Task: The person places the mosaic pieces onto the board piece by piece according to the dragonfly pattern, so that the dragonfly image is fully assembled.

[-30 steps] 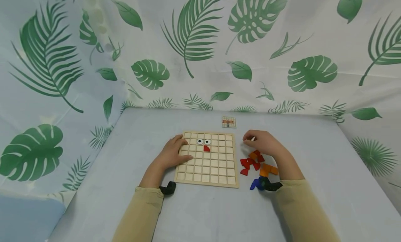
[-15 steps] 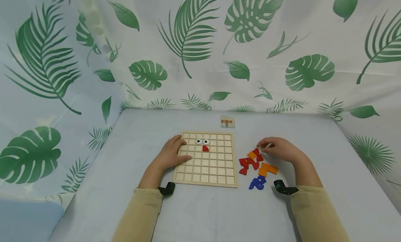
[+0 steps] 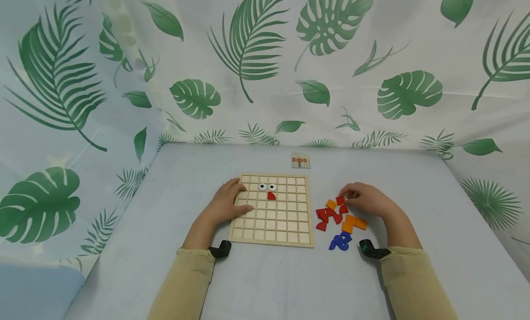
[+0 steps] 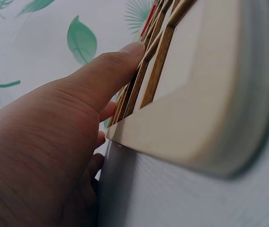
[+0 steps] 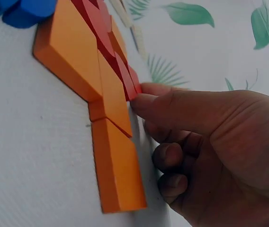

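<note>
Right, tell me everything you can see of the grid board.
The board is square and looks like pale wood, with a plain border and raised strips dividing it into small square cells; the strips' sides look browner up close, and the near corner is rounded. It lies flat on the table. The left hand touches its left side, thumb over the grid. Two eye pieces sit side by side in the second row from the far edge, with a red piece below the right-hand one.

Left hand [image 3: 225, 202] spread, right hand [image 3: 366, 199] curled.
</note>
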Tool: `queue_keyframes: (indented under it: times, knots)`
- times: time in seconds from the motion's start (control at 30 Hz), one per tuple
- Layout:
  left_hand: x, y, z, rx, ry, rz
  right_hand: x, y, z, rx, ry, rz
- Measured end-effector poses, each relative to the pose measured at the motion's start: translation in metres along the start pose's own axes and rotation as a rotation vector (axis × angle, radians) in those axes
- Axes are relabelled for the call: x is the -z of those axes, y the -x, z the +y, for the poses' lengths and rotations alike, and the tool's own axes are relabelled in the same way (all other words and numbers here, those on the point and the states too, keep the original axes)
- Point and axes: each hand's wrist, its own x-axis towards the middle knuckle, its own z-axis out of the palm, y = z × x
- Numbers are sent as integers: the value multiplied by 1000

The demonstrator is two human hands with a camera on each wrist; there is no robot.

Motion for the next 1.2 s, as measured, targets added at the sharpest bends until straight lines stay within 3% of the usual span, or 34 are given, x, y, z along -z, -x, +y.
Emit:
queue_keyframes:
  times: [0.4,0.7,1.2]
  knots:
    - [0,1,0,-4,10,-4,-2,-2,-2,13,42,3]
    - [0,0,-1,-18,5,5,-2,-1,1,39,14,13]
    - [1,1,1,2,12,-6,-1,-1,1,-14,0,35]
